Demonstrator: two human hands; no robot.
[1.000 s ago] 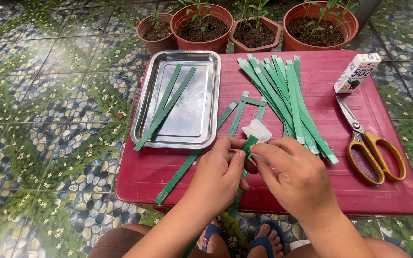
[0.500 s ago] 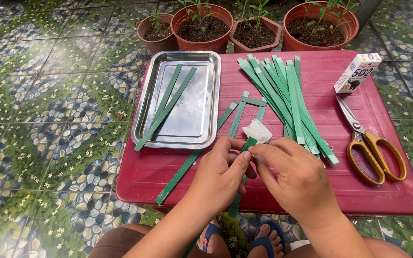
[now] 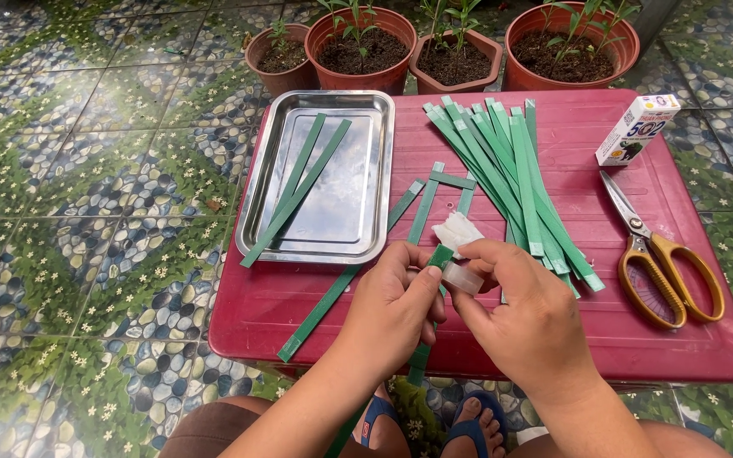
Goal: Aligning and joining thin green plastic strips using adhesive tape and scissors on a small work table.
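Your left hand (image 3: 396,309) covers the middle of the green strip (image 3: 439,257) you're pinching, so you can't see how it runs between the tip by your thumb and the bit poking out below the red table (image 3: 316,293). Your right hand (image 3: 528,318) hides most of the small clear piece (image 3: 463,278), too small to make out anyway. The far flower pots (image 3: 574,51) get cut off by the top edge, and your knees and sandals by the bottom.

Home patio — a craft spot outdoors

Pebble-and-flower patterned floor tiles (image 3: 86,170), terracotta pots (image 3: 358,51) with seedlings in a row, a low red plastic table (image 3: 553,339) — sandalled feet (image 3: 477,428) beneath.
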